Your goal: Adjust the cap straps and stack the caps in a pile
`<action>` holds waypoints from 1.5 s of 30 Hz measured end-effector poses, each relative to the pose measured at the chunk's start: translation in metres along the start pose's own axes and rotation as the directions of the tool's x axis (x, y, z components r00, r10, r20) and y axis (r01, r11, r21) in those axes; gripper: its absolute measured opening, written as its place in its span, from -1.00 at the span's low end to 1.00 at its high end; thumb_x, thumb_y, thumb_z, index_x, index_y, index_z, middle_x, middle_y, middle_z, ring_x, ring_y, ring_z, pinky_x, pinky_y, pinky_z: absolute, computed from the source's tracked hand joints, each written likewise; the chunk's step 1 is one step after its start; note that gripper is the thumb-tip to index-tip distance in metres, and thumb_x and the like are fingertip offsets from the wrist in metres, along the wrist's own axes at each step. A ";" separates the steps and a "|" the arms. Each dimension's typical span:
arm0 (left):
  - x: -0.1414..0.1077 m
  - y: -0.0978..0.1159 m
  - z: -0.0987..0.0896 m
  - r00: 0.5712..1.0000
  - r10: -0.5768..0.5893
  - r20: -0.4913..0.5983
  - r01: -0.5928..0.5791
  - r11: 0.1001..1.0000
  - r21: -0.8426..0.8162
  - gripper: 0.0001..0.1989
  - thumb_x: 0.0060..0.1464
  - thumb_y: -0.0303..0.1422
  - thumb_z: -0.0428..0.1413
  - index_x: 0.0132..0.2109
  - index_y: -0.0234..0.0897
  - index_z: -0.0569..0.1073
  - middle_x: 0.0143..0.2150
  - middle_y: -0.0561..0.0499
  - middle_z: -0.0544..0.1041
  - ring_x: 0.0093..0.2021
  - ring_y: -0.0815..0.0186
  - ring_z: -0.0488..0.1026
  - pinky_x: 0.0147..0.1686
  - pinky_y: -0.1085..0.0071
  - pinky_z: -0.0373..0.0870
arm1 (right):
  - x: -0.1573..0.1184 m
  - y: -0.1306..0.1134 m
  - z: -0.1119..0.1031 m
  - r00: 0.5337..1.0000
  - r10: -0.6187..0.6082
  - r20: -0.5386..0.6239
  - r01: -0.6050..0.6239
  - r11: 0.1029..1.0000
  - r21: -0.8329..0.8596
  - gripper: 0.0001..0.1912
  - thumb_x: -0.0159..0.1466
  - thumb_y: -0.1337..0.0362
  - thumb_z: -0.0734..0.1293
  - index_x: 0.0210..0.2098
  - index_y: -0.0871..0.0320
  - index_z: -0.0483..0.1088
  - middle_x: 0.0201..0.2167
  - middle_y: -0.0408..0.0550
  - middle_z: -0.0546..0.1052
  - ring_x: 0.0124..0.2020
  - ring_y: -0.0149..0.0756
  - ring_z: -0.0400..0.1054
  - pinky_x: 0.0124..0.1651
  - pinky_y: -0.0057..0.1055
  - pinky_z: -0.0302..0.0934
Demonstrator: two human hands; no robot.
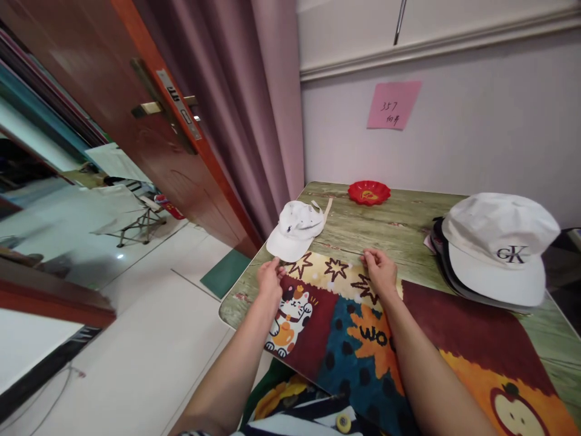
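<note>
Left hand (270, 281): reaching forward with narrow, partly curled fingers, the foremost fingertip hovering at the brim of the small cap (whether it is touching or gripping, I cannot tell).
Right hand (382, 275): bending over the mat's upper edge, thumb and fingers drawing close together; I cannot tell whether they are holding anything.
Small white cap (295, 225): sitting at the table's left edge, just beyond the left hand, its brim pointing toward the person and its strap sticking out at the far right side.
Patterned mat (320, 321): lying beneath both forearms, showing a cat and leaves.
Larger white cap (488, 242): resting atop darker headwear on the right, well apart from the right hand.
Red dish (368, 192): standing near the wall, on the wood-patterned table (390, 233).
</note>
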State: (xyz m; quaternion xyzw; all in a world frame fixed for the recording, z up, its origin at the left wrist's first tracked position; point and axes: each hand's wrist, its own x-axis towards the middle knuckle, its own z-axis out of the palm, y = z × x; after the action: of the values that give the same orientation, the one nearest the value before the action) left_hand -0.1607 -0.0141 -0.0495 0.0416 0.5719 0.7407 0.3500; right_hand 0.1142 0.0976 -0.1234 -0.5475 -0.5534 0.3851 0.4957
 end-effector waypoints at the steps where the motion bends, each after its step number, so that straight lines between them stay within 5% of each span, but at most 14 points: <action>1: 0.005 0.006 -0.001 0.999 -0.044 -0.015 0.044 0.999 0.003 -0.78 -0.03 -0.43 0.31 -0.36 -0.29 0.38 -0.55 0.12 0.42 -0.58 0.44 0.38 -0.47 0.48 0.40 | 0.000 0.000 0.000 1.000 0.000 0.000 0.000 1.000 0.000 -0.47 0.24 -0.15 0.29 -0.12 0.17 0.55 -0.33 0.08 0.68 -0.29 -0.09 0.56 -0.16 -0.23 0.40; 6: 0.013 0.023 0.005 0.981 -0.194 -0.019 0.195 0.980 0.028 -0.88 0.05 -0.45 0.26 -0.34 -0.31 0.43 -0.47 0.04 0.47 -0.52 0.39 0.44 -0.41 0.43 0.45 | -0.001 -0.002 -0.002 1.000 -0.003 0.000 0.003 1.000 -0.003 -0.47 0.24 -0.16 0.29 -0.12 0.16 0.55 -0.32 0.06 0.68 -0.30 -0.10 0.56 -0.18 -0.24 0.40; 21: 0.013 0.061 0.047 0.950 -0.283 0.134 0.279 0.959 0.051 -0.88 0.12 -0.42 0.25 -0.29 -0.31 0.44 -0.53 0.08 0.44 -0.58 0.40 0.38 -0.44 0.40 0.45 | -0.001 -0.006 -0.003 0.999 0.034 0.019 -0.035 0.998 0.055 -0.50 0.21 -0.14 0.33 -0.14 0.16 0.55 -0.33 0.05 0.68 -0.27 -0.08 0.57 -0.19 -0.25 0.40; 29: 0.002 0.081 0.080 0.927 -0.177 0.331 0.206 0.977 -0.055 -0.81 0.11 -0.54 0.21 -0.10 -0.32 0.49 -0.29 -0.06 0.61 -0.36 0.33 0.54 -0.24 0.38 0.53 | -0.002 -0.016 -0.001 0.998 0.050 0.042 -0.057 0.979 0.195 -0.44 0.16 -0.21 0.37 -0.18 0.17 0.53 -0.32 0.08 0.66 -0.26 -0.09 0.56 -0.17 -0.21 0.44; 33: -0.022 0.064 0.080 0.833 -0.141 0.535 0.219 0.972 -0.084 -0.71 0.09 -0.54 0.23 -0.02 -0.27 0.49 -0.12 -0.08 0.63 -0.23 0.30 0.58 -0.12 0.31 0.54 | -0.005 -0.040 -0.002 0.985 0.080 0.154 -0.135 0.911 0.389 -0.47 0.20 -0.21 0.37 -0.15 0.12 0.52 -0.22 0.09 0.66 -0.19 -0.09 0.58 -0.11 -0.19 0.48; 38: -0.062 0.013 0.066 0.696 -0.225 0.682 0.274 0.961 0.037 -0.61 0.03 -0.46 0.29 0.03 -0.18 0.48 0.03 -0.06 0.61 -0.12 0.23 0.58 -0.01 0.22 0.50 | -0.005 -0.085 -0.013 0.896 0.014 0.444 -0.324 0.704 0.632 -0.24 0.26 -0.41 0.10 0.01 0.07 0.48 0.02 0.15 0.60 0.06 0.01 0.51 0.06 -0.02 0.44; 41: -0.080 -0.009 0.053 0.558 -0.305 0.772 0.281 0.944 0.170 -0.51 -0.08 -0.41 0.36 0.05 -0.18 0.49 0.09 -0.12 0.59 0.01 0.06 0.56 0.03 0.08 0.48 | -0.002 -0.099 -0.025 0.941 -0.003 0.338 -0.250 0.666 0.702 -0.22 0.26 -0.40 0.10 0.08 0.07 0.46 0.10 0.12 0.57 0.16 0.07 0.44 0.09 0.07 0.40; 45: -0.088 -0.011 0.045 0.339 -0.407 0.848 0.290 0.903 0.318 -0.40 -0.18 -0.19 0.43 0.03 -0.24 0.53 0.03 -0.22 0.62 0.09 -0.13 0.52 0.04 -0.01 0.44 | 0.001 -0.100 -0.040 0.961 0.002 0.275 -0.197 0.703 0.683 -0.36 0.26 -0.25 0.23 0.05 0.08 0.50 0.04 0.10 0.60 0.17 0.10 0.42 0.15 0.14 0.33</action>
State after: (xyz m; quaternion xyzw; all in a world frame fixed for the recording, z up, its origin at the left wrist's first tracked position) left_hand -0.0687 -0.0258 -0.0138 0.3264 0.3298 0.4765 0.7468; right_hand 0.1312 0.0832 -0.0181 -0.2924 -0.3925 0.6600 0.5699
